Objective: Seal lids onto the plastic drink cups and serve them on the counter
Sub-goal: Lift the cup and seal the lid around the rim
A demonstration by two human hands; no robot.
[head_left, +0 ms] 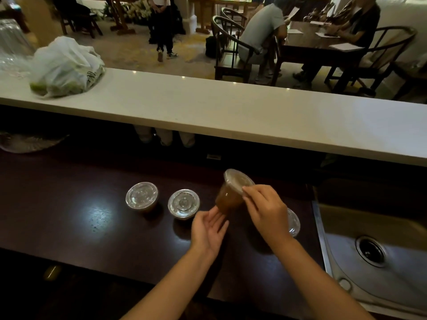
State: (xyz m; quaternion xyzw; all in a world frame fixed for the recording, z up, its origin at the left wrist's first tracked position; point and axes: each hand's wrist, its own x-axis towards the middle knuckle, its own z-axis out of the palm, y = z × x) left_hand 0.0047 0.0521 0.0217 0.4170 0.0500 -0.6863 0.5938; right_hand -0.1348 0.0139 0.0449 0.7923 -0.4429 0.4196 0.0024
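A plastic cup of brown drink (227,199) with a clear lid (238,180) is lifted and tilted above the dark worktop (80,215). My right hand (265,209) pinches the lid's rim at the top. My left hand (209,229) cups the bottom of the cup with its fingers spread. Two lidded cups (141,196) (183,203) stand on the worktop to the left. Another clear lid or lidded cup (293,222) shows partly behind my right wrist. The white serving counter (231,112) runs across above.
A white plastic bag with green fruit (64,68) lies on the counter's left end. A steel sink (374,245) is at the right. Upturned cups (165,136) sit under the counter. People sit at a table beyond, and one stands further back.
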